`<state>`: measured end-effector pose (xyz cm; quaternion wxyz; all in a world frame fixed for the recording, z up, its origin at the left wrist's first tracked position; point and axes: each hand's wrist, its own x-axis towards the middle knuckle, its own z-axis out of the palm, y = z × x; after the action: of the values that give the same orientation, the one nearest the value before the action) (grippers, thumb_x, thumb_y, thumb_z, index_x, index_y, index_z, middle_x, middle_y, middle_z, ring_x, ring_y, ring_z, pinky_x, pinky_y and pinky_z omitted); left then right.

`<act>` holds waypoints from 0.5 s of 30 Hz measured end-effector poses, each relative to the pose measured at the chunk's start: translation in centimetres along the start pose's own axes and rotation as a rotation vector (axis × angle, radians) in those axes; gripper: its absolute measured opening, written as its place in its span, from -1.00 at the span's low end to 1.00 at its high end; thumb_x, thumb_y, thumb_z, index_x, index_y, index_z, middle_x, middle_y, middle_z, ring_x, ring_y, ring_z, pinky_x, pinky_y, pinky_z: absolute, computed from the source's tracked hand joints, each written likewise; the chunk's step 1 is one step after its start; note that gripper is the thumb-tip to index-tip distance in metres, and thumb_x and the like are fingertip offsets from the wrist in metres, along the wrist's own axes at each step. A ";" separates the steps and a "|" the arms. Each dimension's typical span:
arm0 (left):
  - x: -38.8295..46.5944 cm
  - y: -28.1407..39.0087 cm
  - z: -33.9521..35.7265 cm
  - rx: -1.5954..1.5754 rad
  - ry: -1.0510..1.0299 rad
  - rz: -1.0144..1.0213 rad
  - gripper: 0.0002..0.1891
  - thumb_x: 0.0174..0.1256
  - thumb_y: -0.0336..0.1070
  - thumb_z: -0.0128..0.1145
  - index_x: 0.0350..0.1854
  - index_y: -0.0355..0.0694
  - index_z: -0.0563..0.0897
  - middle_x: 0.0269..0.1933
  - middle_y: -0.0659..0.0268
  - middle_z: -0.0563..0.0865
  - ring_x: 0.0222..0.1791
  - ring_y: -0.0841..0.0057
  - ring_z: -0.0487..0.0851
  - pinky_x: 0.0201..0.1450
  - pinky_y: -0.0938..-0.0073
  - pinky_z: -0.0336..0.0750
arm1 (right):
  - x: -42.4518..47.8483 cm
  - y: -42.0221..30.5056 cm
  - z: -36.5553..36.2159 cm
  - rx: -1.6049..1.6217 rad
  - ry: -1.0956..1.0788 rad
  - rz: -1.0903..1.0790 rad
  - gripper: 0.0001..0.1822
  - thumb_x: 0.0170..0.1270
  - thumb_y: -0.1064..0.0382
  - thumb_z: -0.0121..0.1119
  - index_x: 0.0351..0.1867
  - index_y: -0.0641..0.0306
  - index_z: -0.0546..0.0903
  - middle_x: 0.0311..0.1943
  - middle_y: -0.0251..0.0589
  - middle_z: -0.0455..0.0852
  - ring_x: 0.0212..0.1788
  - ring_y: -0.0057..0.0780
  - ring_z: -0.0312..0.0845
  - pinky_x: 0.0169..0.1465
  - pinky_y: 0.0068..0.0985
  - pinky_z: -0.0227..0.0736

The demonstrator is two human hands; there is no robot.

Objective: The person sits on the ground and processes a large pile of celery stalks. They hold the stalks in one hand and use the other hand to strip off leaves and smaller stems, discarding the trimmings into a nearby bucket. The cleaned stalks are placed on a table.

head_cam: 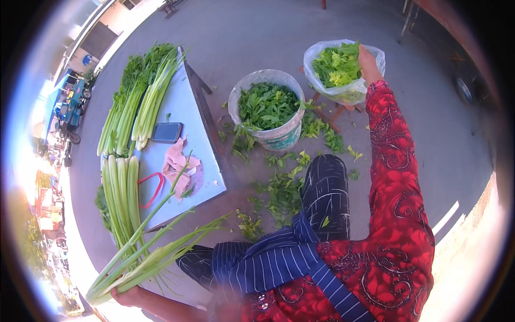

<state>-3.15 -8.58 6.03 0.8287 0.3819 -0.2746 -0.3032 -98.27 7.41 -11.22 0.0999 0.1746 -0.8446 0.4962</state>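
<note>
At the lower left, my left hand (128, 297) grips a bunch of celery stalks (132, 265) near its pale base; the stalks slant up and to the right, mostly bare of leaves. My right hand (367, 63) is at the right rim of a clear plastic bag (342, 95), its fingers closed on yellow-green celery leaves (354, 50) and partly hidden by them. More light green leaves (336, 66) fill the bag. Left of it stands a white bucket (277, 139) heaped with darker celery leaves (267, 105).
A metal-topped table (205, 177) bears leafy celery bunches (132, 96), trimmed celery stalks (120, 185), a smartphone (167, 132), a pink cloth (177, 165) and a red strap (155, 189). Loose leaves (281, 193) litter the floor near my knee. A wooden stool (332, 116) supports the bag.
</note>
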 end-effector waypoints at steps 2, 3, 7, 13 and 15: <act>0.4 1.6 -2.2 -0.003 0.023 -0.061 -0.40 0.01 -0.28 -0.11 0.16 -0.50 0.43 0.11 -0.10 0.50 0.09 0.02 0.51 0.21 -0.11 0.36 | 0.4 0.1 1.3 -0.830 -0.381 -0.584 -0.50 0.36 -0.05 -0.25 0.08 0.22 0.53 0.07 0.10 0.55 0.10 0.04 0.46 0.14 -0.18 0.36; -0.1 4.6 -3.1 0.022 0.057 -0.045 -0.39 0.00 -0.27 -0.11 0.17 -0.50 0.41 0.14 -0.10 0.47 0.15 0.00 0.46 0.25 -0.19 0.31 | -3.4 -1.3 4.7 -0.287 -0.246 -0.398 -0.58 0.32 -0.01 -0.17 -0.17 0.26 0.59 -0.18 0.11 0.64 -0.10 0.14 0.52 0.00 -0.12 0.40; 1.8 4.8 0.2 -0.028 -0.040 0.056 -0.33 -0.07 -0.37 -0.07 0.22 -0.55 0.30 0.10 -0.11 0.51 0.15 0.07 0.48 0.28 0.12 0.37 | 0.7 1.3 -0.3 -0.483 -0.250 -0.529 -0.61 0.25 -0.05 0.07 -0.39 0.30 0.55 -0.47 0.06 0.58 -0.33 0.05 0.51 -0.25 -0.15 0.34; 2.9 13.3 -2.4 0.079 -0.172 0.262 -0.42 -0.04 -0.52 -0.14 0.16 -0.58 0.31 0.00 -0.12 0.57 0.05 0.11 0.57 0.24 0.16 0.44 | -1.6 -4.9 0.7 -0.113 -0.368 -0.541 -0.70 0.34 0.14 0.01 0.00 0.21 0.56 -0.18 -0.14 0.67 -0.15 -0.23 0.58 -0.10 -0.39 0.41; 2.3 16.4 -2.3 0.190 -0.181 0.431 -0.41 -0.08 -0.58 -0.14 0.17 -0.52 0.30 -0.02 -0.10 0.57 0.01 0.12 0.60 0.17 0.21 0.49 | -4.0 -8.2 0.7 0.169 -0.368 -0.553 -0.63 0.36 0.22 0.00 0.17 0.16 0.49 -0.07 -0.19 0.67 -0.09 -0.35 0.57 -0.04 -0.48 0.42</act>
<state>4.79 -0.55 18.36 0.8067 0.3622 -0.4499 -0.1252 -91.38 3.94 -6.28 0.0616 0.4912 -0.7252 0.4786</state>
